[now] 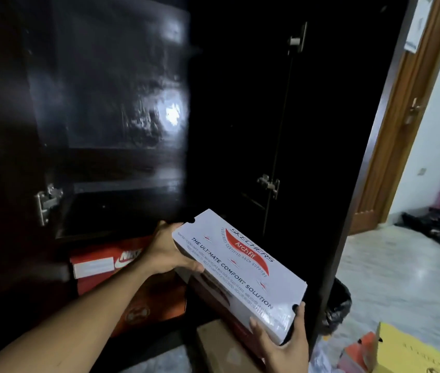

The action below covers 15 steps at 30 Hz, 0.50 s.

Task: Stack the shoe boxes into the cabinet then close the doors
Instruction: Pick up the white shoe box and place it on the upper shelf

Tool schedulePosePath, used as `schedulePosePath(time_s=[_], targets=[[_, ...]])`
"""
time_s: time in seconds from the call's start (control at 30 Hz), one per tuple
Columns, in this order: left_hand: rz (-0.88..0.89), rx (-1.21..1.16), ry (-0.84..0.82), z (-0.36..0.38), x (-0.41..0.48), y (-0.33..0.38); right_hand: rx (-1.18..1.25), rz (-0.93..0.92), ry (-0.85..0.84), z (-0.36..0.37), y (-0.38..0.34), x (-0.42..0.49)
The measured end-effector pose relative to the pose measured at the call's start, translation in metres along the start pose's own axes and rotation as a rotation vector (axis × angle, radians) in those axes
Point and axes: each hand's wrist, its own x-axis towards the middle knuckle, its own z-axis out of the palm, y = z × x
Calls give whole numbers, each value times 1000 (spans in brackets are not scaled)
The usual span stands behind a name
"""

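Observation:
Both hands hold a white Skechers shoe box [240, 267] in front of the dark cabinet [122, 103]. My left hand [167, 249] grips its far end and my right hand [283, 343] grips its near end from below. The box is tilted, its far end raised toward the cabinet's lower opening. An orange Nike box [105, 261] lies at the bottom of the cabinet, on top of another orange box [146, 305]. The cabinet's right door [321, 130] stands open.
A brown cardboard box [221, 348] lies on the floor under the held box. A yellow box [412, 351] and an orange one [359, 351] sit at the lower right. A black bag [337, 305] is by the door's foot. Clothes lie on the tiled floor [402, 278] beyond.

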Motion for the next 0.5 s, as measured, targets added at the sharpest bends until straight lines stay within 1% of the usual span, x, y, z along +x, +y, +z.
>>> schedulePosePath(time_s=[0.1, 0.2, 0.33, 0.43, 0.5], targets=[[-17, 3, 55, -32, 15, 17, -81, -56, 19, 10, -19, 26], [-67, -27, 20, -51, 31, 22, -141, -121, 1, 16, -43, 51], [-158, -271, -48, -47, 44, 24, -178, -205, -25, 23, -71, 79], [-149, -420, -22, -45, 55, 21, -203, -250, -23, 28, -84, 89], [-114, -478, 29, -47, 61, 24, -204, -272, -40, 32, -90, 94]])
